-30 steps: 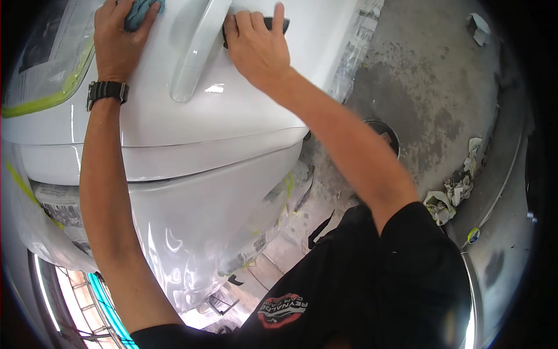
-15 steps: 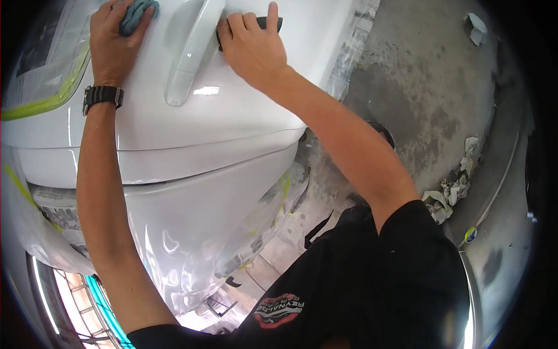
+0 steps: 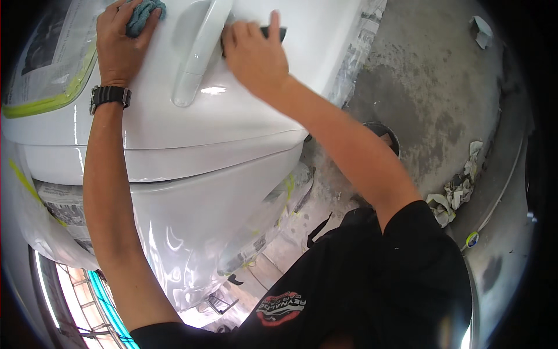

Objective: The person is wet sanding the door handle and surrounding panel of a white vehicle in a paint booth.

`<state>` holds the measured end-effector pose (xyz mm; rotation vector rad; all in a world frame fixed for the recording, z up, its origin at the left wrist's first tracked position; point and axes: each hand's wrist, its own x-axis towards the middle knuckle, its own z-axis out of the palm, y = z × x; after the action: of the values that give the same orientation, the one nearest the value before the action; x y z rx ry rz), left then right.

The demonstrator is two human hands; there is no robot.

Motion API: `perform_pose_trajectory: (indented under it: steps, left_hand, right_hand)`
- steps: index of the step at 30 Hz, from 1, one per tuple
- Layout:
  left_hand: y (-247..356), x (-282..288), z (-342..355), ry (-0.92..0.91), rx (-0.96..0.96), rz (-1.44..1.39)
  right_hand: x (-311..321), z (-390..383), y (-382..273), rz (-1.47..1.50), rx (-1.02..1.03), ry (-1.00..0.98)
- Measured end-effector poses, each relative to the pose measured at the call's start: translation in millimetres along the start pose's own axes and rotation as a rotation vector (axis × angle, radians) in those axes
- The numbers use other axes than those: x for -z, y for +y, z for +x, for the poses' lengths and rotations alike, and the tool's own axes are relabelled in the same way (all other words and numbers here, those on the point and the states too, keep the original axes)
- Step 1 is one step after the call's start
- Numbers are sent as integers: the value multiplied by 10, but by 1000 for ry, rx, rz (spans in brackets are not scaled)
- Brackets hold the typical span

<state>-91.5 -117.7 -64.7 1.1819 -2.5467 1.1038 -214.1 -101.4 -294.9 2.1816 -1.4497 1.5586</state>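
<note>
A glossy white car door (image 3: 151,122) fills the upper left, its white pull handle (image 3: 197,58) running between my two hands. On the left, my left hand (image 3: 121,49), with a black watch at its wrist, is closed around a crumpled blue-green cloth (image 3: 142,20) against the panel. To the right of the handle, my right hand (image 3: 256,58) presses a dark flat pad (image 3: 282,34) on the paint. The thumb points away from me, and most of the pad is hidden under the fingers, which are slightly blurred.
Plastic film and newspaper (image 3: 49,52) edged with yellow-green tape (image 3: 55,104) mask the window. More masking paper (image 3: 363,43) lines the door's right edge. A dark bucket (image 3: 386,136) stands on the stained concrete floor (image 3: 418,87), partly behind my right forearm. Crumpled paper (image 3: 450,200) lies at right.
The whole view has shifted slightly, so the panel and both hands sit a little further right. Both hands keep their hold, and the right hand is now more blurred.
</note>
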Motion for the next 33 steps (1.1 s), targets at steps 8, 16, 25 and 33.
perform_pose_trajectory:
  steps: [8,16,25,33]
  left_hand:
    - [-45,17,-20,6,-33,-10]
    - [215,-118,132,10,26,-107]
    - [85,-53,48,5,53,-53]
    - [-61,16,-5,-17,-20,-13]
  right_hand:
    - [-36,13,38,22,18,11]
    - [-197,23,304,-36,56,148]
    - [-144,98,322,-47,58,225]
    - [120,-193,378,257,-155,-155]
